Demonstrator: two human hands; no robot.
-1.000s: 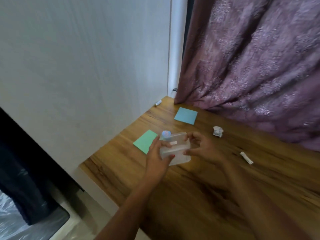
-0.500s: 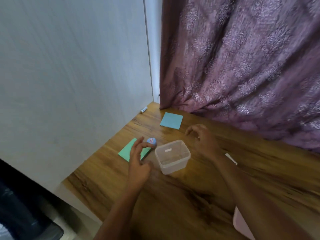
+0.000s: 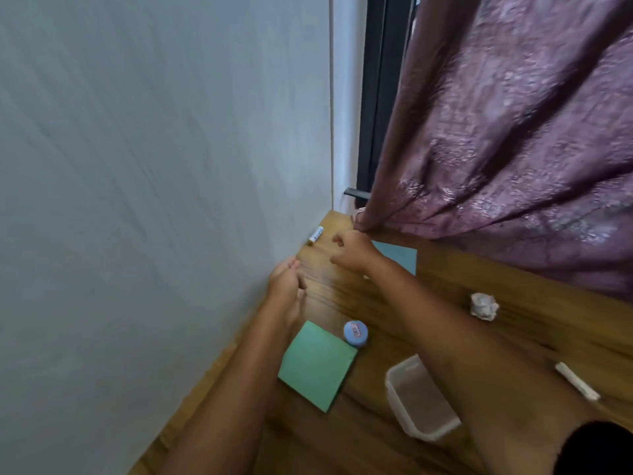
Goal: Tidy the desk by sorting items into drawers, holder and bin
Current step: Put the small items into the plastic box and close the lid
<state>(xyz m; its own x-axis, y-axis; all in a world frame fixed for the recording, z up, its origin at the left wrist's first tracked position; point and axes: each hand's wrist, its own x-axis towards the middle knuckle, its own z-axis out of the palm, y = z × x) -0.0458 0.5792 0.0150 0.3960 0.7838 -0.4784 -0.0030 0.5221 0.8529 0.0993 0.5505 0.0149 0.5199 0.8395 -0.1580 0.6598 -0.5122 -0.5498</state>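
The pale grey wall fills the left of my view, and a purple patterned curtain hangs on the right, its hem lying on the far edge of the wooden tabletop.

Two bare forearms stretch from the bottom of my view towards the far corner. The left hand hangs just beside the wall with its fingers loose. Its grip is open and I see nothing in it. The right hand hovers above the wood further back. Its thumb and fingers are spread apart, so that grip is open too, though the picture is soft there.

A green square notepad lies flat near the wall under the left forearm. To its right stands a clear plastic box with no lid, partly hidden by the right forearm. A blue notepad lies by the curtain hem, its near corner covered by the right wrist.

A crumpled white paper ball sits well right of the hands. A small round blue tub touches the green pad's far corner. A thin white stick lies at the right edge. A small white cylinder with a yellow end, too small for me to identify, lies against the wall near the right hand's fingers.
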